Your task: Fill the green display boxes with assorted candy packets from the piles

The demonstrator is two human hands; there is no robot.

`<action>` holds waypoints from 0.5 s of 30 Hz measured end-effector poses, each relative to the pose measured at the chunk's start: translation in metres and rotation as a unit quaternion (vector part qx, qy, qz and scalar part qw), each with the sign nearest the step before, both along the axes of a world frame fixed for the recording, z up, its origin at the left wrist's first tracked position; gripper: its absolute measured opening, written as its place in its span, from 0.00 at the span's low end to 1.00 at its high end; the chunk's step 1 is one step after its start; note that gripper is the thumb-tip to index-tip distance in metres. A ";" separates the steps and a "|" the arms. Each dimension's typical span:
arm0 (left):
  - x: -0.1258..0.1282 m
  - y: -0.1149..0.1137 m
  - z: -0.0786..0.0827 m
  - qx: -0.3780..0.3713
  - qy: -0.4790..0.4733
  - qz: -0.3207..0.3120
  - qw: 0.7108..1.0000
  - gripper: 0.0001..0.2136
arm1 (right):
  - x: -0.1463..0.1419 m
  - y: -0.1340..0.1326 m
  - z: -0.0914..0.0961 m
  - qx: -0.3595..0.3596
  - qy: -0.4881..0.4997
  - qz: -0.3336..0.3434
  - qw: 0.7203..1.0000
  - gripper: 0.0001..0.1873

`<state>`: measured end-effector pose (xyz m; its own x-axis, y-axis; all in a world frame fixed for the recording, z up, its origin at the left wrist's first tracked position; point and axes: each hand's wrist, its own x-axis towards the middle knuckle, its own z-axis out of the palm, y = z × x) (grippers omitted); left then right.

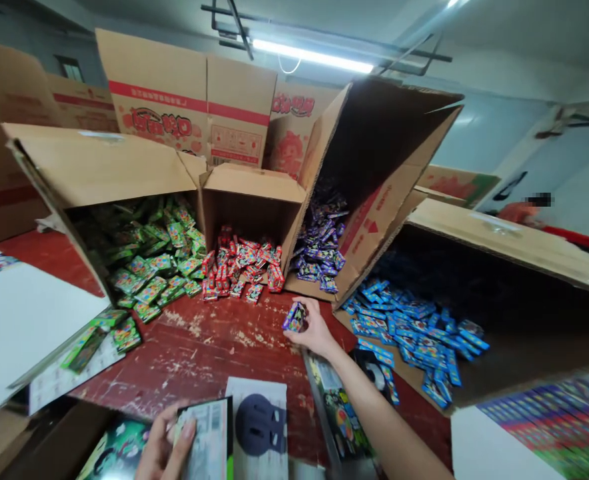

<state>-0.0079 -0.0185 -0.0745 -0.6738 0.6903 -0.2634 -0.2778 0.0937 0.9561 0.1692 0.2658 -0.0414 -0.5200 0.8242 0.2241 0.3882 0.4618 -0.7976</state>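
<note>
My right hand (317, 328) is closed round a few small purple candy packets (294, 317), held above the red table in front of the box of purple packets (319, 247). At the bottom, my left hand (167, 443) grips a flat printed box (207, 437) with a barcode on its pale face. Beside that box lies a white card (259, 427) with a dark round shape on it. Under my right forearm is a dark printed package (342, 413), next to a black roll-like object (372, 373) partly hidden by the arm.
Tipped cartons spill green packets (159, 253), red packets (244, 263) and blue packets (409, 333) onto the red table (209, 347). White sheets (34, 320) lie at left, a stack of coloured packs (559, 420) at right. A person (522, 212) is in the background.
</note>
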 end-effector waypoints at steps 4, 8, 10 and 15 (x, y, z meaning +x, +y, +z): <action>0.000 -0.001 0.011 0.036 0.026 -0.039 0.998 0.34 | -0.010 -0.060 0.008 -0.178 0.171 0.112 0.963 0.43; -0.003 -0.005 0.016 0.045 0.112 -0.053 0.991 0.22 | -0.026 -0.088 0.015 -0.211 0.131 0.113 0.962 0.34; 0.000 -0.006 0.018 0.060 0.110 -0.048 0.991 0.21 | -0.034 -0.094 0.023 -0.224 0.122 0.118 0.960 0.27; 0.012 -0.006 0.030 0.066 0.135 -0.054 0.987 0.21 | -0.061 -0.114 0.063 -0.221 0.185 0.164 0.943 0.17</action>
<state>0.0038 -0.0242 -0.0449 -0.6272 0.7787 0.0136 -0.0059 -0.0221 0.9997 0.1085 0.1513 0.0219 -0.7171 0.6878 0.1127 -0.0610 0.0991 -0.9932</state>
